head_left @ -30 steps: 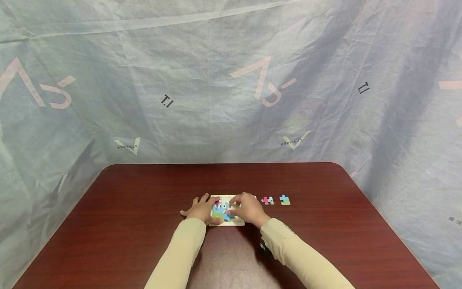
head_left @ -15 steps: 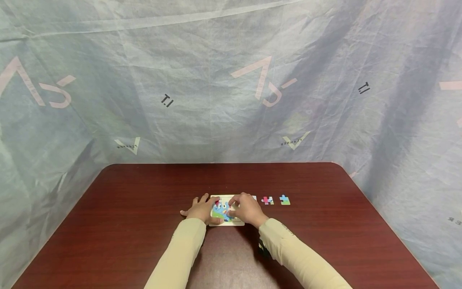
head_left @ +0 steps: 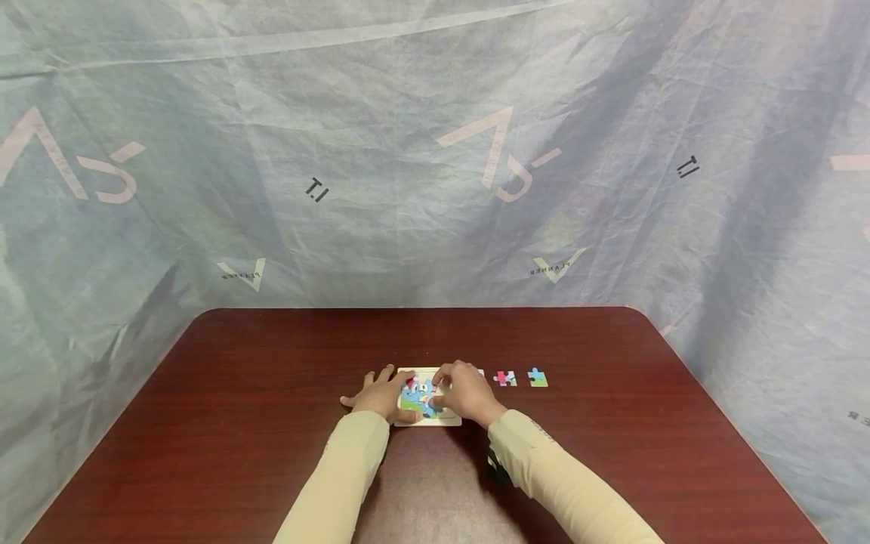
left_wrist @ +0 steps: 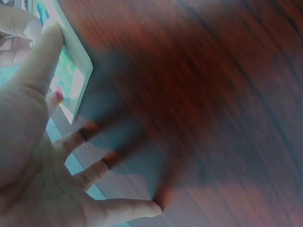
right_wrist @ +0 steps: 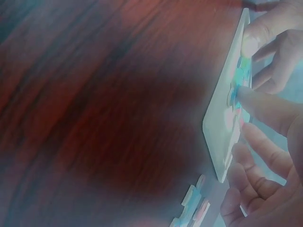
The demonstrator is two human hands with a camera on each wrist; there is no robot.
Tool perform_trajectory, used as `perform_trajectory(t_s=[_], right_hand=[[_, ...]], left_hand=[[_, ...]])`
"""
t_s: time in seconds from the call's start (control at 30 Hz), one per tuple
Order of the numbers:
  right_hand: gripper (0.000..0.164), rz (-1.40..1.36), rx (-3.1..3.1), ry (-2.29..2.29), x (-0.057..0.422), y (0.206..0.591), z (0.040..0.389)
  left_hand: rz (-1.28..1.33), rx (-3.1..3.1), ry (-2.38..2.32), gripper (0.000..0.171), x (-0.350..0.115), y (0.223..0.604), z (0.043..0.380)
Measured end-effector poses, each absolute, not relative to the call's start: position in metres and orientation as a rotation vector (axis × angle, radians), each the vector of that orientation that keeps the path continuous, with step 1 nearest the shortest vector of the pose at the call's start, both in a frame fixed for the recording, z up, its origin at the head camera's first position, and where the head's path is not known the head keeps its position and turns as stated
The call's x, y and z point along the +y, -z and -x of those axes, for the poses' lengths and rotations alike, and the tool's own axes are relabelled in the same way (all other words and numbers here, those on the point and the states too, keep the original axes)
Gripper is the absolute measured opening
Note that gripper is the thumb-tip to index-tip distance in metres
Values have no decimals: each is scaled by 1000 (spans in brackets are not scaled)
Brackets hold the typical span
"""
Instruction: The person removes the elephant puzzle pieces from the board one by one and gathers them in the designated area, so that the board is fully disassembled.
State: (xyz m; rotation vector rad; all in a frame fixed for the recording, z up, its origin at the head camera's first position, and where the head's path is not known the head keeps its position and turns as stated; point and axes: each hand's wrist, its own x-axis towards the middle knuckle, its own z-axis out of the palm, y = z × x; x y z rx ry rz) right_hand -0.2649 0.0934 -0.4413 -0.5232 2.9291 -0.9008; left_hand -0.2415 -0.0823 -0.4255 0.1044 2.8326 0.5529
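A small jigsaw board (head_left: 430, 423) with a pale wooden rim lies between my hands in the head view, showing part of a blue cartoon picture. My left hand (head_left: 377, 394) rests on its left side, fingers spread, thumb on the near edge and index finger toward the far edge. Over the right part of the board is my right hand (head_left: 469, 393), its thumb and index finger pinching a puzzle piece (right_wrist: 232, 96) at the picture. The fingers hide much of that piece. In the right wrist view, the other fingers of that hand curl beside the board.
To the right of the board lie two loose pieces on the dark red table (head_left: 584, 453): a pink and white one (head_left: 505, 378) and a blue and green one (head_left: 538, 378). A grey printed cloth (head_left: 408, 151) hangs behind the table's far edge.
My right hand has shifted very slightly left over the board, still with the piece between thumb and index finger. The left hand keeps its place.
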Motion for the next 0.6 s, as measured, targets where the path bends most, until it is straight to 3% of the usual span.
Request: perform_trajectory(t_s=[0.6], right_hand=[[22, 525, 2967, 840, 97, 440, 267]], left_hand=[[-103, 2837, -564, 77, -83, 426, 242]])
